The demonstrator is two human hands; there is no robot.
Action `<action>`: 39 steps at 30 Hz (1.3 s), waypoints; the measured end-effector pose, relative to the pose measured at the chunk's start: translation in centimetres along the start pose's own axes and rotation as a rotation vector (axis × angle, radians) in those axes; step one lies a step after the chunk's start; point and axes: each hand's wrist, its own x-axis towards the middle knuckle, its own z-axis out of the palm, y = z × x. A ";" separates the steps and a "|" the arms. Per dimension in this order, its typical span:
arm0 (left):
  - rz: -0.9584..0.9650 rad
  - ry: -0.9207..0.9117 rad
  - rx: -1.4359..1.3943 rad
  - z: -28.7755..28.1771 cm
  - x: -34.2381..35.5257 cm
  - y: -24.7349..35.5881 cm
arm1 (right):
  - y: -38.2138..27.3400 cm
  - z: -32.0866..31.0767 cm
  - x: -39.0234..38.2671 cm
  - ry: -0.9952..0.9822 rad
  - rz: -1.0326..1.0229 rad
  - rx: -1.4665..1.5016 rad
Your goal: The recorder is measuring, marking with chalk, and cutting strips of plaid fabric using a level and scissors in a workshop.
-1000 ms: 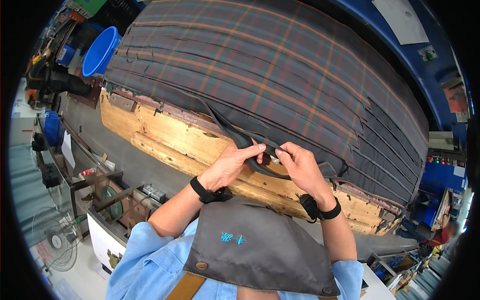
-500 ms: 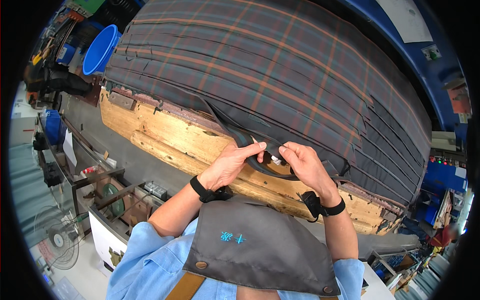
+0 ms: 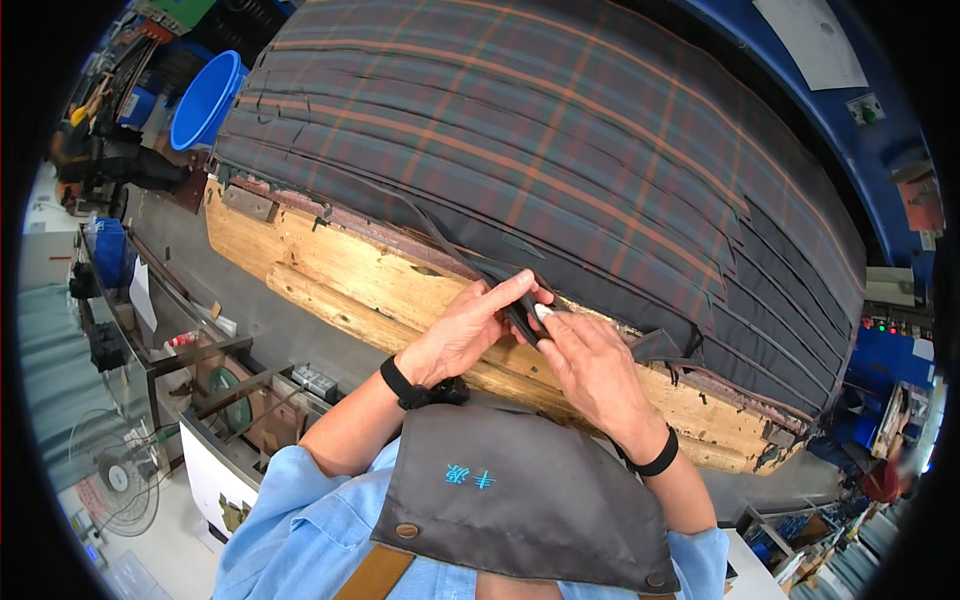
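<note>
A large dark plaid fabric [image 3: 510,130] with orange and green lines lies in overlapping layers across the work surface. From its near edge a dark fabric strip [image 3: 462,258] runs down to my hands. My left hand [image 3: 455,335] pinches the strip between thumb and fingers over the wooden edge. Close beside it, my right hand [image 3: 600,375] is closed on the strip's folded end, its fingertips almost touching the left ones. A small white piece [image 3: 542,312] shows at the right fingertips; its kind is too small to tell.
A worn wooden board [image 3: 330,270] edges the work surface on my side. At the far left stands a blue basin [image 3: 207,100]. A metal frame [image 3: 215,385] and a fan [image 3: 115,480] are at the lower left. Someone in dark trousers [image 3: 135,162] is at the left.
My right hand has moved left, up against my left hand, and turned palm down. The strip, earlier stretched in a loop between both hands, is now gathered between them.
</note>
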 end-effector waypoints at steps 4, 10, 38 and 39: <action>0.019 0.042 0.021 -0.4 0.0 -0.3 | -0.3 -0.7 -1.1 -0.069 0.016 -0.005; 0.096 0.070 -0.001 -0.6 -0.2 -0.5 | 0.0 -1.0 -2.2 0.015 -0.017 -0.193; 0.340 -0.179 -0.500 1.2 -2.1 4.0 | -0.5 1.6 -3.3 0.099 0.009 -0.043; 0.333 -0.172 -0.512 1.2 -2.1 4.0 | -0.5 2.0 -2.7 0.103 0.003 -0.042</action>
